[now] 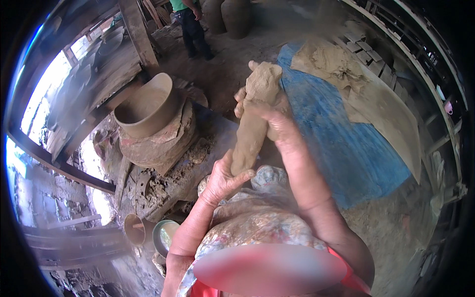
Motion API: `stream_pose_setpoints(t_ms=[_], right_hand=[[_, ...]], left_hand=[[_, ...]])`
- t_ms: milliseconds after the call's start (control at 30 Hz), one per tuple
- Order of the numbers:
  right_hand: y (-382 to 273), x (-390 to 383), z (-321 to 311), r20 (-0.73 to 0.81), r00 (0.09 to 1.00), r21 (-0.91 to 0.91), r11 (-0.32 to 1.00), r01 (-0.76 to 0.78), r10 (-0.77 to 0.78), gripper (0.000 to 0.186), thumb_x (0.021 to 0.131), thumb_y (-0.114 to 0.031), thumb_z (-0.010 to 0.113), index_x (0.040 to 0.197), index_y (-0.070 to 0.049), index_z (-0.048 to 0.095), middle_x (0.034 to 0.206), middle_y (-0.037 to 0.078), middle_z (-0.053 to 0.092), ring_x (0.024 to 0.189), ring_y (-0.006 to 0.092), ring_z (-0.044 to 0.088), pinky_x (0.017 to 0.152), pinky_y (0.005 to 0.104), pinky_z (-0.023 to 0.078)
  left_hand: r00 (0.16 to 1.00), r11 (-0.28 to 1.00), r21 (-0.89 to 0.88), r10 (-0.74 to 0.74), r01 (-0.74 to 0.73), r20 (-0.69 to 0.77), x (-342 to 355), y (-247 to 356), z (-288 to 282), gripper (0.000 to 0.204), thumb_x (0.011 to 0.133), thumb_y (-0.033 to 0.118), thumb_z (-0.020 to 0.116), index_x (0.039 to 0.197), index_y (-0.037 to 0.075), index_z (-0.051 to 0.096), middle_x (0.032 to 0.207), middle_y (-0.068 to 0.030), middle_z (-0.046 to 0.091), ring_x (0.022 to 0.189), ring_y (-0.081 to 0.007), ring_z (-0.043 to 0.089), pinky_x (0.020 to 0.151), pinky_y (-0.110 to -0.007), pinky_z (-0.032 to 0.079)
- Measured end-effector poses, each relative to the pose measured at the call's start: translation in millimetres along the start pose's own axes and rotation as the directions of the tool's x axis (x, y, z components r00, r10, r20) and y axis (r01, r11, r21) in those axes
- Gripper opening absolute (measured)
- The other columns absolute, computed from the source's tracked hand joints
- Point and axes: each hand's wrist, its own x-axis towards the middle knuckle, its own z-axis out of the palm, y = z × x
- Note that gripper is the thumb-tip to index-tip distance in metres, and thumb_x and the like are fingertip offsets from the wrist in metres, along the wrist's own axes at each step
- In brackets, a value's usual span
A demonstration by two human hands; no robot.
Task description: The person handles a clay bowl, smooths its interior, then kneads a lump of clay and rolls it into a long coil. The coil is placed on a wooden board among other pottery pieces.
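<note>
A long, thick roll of wet grey-brown clay (pixel 251 137) slants up in front of me, its far end a rough lump. My right hand (pixel 269 111) wraps around its upper part, thumb across the top and fingertips showing at the left side. Near its lower end, my left hand (pixel 226 177) grips the clay with the thumb stretched along the near side. To the left, a wide clay bowl (pixel 143 119) with a high, curved rim sits on a rounded, clay-smeared base (pixel 158 148).
A blue sheet (pixel 331 133) with a large flat mass of clay (pixel 391 119) spreads out on the right. Clay scraps (pixel 161 185) lie below the bowl, near a green-rimmed basin (pixel 166 235) and a small pot (pixel 136 228). Another person (pixel 190 29) stands far off by large jars (pixel 235 19).
</note>
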Motion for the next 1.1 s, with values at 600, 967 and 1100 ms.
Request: stream_pose_setpoints(t_ms=[600,967,1100], right_hand=[[-29,-7,6,0.104,0.992,0.165,0.985,0.060,-0.077,0.084,0.067,-0.007,0.071,0.139,-0.003,0.027,0.086,0.015,0.059,0.077,0.0209,0.060,0.067,0.0355,0.053],[-50,7,9,0.268,0.951,0.194,0.976,0.104,-0.154,0.068,0.071,-0.020,0.078,0.126,0.001,0.044,0.103,0.016,0.062,0.090,0.0246,0.065,0.076,0.0365,0.055],[-52,-1,11,0.092,0.990,0.029,0.994,0.102,-0.104,0.053,0.073,-0.007,0.071,0.121,-0.002,0.050,0.073,0.005,0.061,0.062,0.0157,0.063,0.058,0.0287,0.055]], left_hand=[[0.979,0.977,-0.153,-0.124,0.149,0.163,-9,5,-4,0.060,0.069,0.018,0.081,0.118,0.000,0.051,0.105,-0.0026,0.061,0.097,-0.0084,0.050,0.089,-0.027,0.041],[0.972,0.963,-0.218,-0.116,0.160,0.202,-11,11,-10,0.072,0.064,0.026,0.085,0.122,0.001,0.051,0.107,-0.0021,0.060,0.100,-0.0109,0.051,0.091,-0.029,0.040],[0.974,0.967,-0.195,-0.126,0.163,0.186,-12,5,-1,0.068,0.066,0.025,0.084,0.120,0.001,0.052,0.106,-0.0015,0.060,0.098,-0.0107,0.052,0.090,-0.028,0.041]])
